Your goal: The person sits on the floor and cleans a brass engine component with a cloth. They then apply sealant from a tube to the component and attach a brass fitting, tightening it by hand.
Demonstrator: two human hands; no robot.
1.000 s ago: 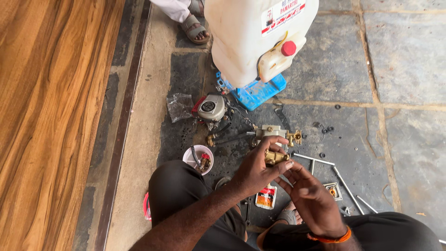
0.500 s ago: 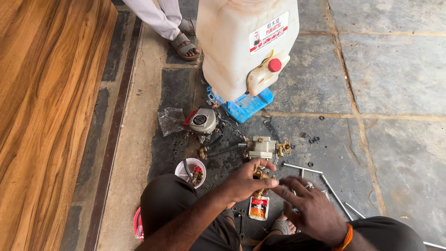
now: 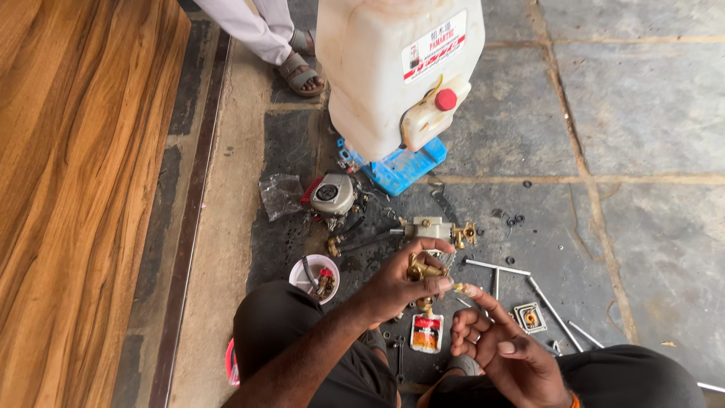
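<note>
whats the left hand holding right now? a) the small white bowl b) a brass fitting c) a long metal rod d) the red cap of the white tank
b) The left hand is closed around a brass fitting, held up over the floor. The white bowl sits apart on the ground, the metal rods lie on the stone floor, and the red cap is up on the white tank.

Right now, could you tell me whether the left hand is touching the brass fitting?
Touching. The head view shows the left hand closed around the brass fitting, fingers and thumb wrapped over it with no gap.
</note>
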